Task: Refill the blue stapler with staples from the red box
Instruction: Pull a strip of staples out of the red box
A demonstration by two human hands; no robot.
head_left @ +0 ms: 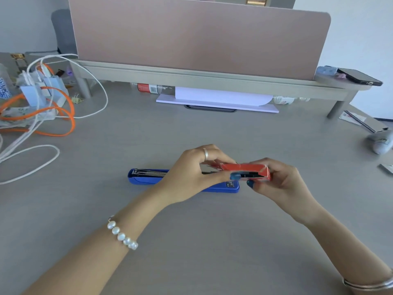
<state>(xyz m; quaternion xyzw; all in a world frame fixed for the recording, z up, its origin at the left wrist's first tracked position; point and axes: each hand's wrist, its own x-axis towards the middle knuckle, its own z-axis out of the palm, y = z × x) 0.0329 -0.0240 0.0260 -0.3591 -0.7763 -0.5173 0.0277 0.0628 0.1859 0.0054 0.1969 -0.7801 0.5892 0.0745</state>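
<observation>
The blue stapler lies flat on the grey desk, opened out lengthwise, its metal spring and staple channel showing at the left end. Its middle is hidden behind my left hand. Just above the stapler's right end I hold the small red box with both hands. My right hand grips its right end. The fingers of my left hand pinch the box's left end, where a flap or inner tray sticks out. Staples themselves are too small to make out.
A raised desk shelf with a pink divider panel runs along the back, with white paper and bottles under it. Tangled orange and white cables with chargers lie at the left. A phone rests on the shelf's right end.
</observation>
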